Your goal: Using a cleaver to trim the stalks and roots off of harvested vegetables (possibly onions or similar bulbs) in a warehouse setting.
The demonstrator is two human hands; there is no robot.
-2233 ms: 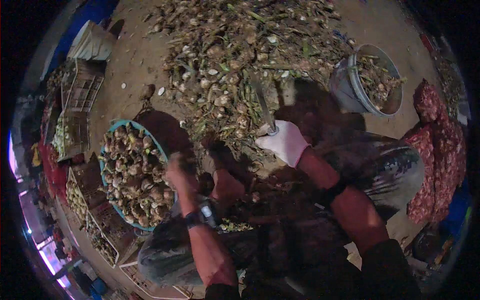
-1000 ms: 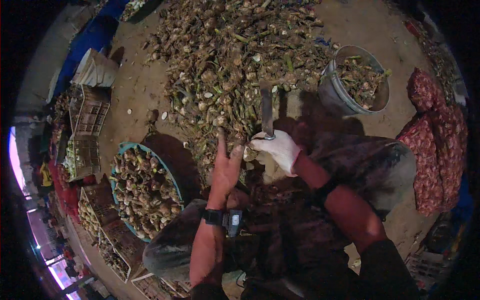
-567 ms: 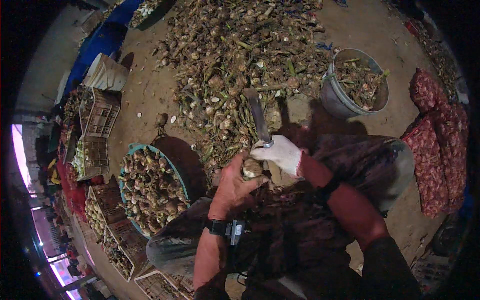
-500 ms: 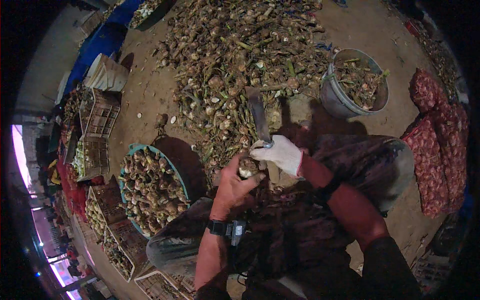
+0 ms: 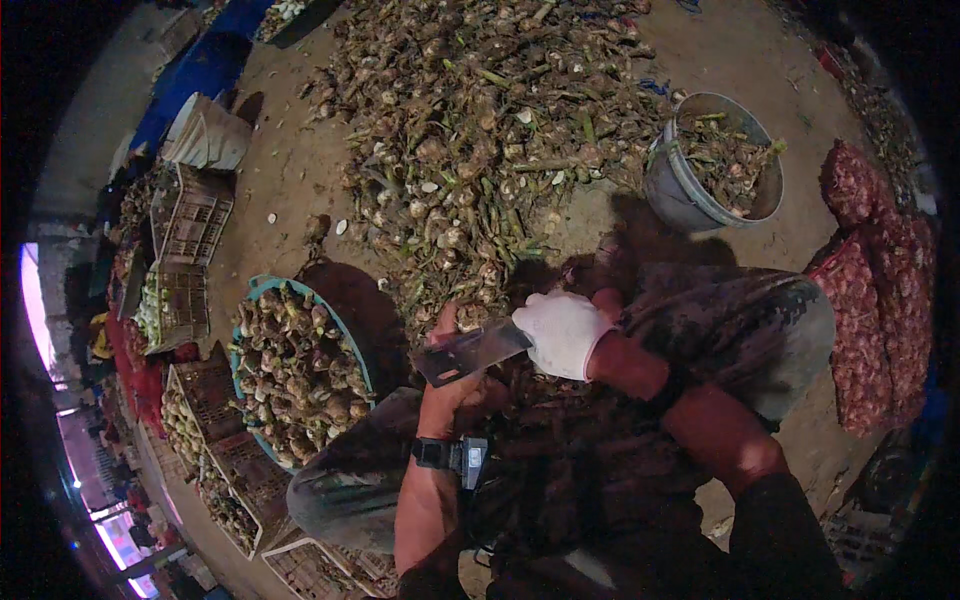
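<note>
My right hand, in a white glove, is closed round the handle of a broad-bladed knife. The blade points left and lies across the view of my bare left hand, hiding most of its fingers. Just beyond the blade a muddy, pale-topped bulb shows at the left hand's fingertips, held there. Whether the edge touches the bulb cannot be made out. Both hands are above my lap, at the near end of a large heap of muddy bulbs with stem stubs.
Left of my knee stands a teal-rimmed tub full of bulbs. Plastic crates line the far left. A grey bucket with stalky trimmings stands at the right, and red mesh sacks lie beyond it.
The knife has swung from pointing away from me to pointing left, over my left hand. My right hand has turned and shifted slightly right and nearer. The left hand still holds a bulb.
</note>
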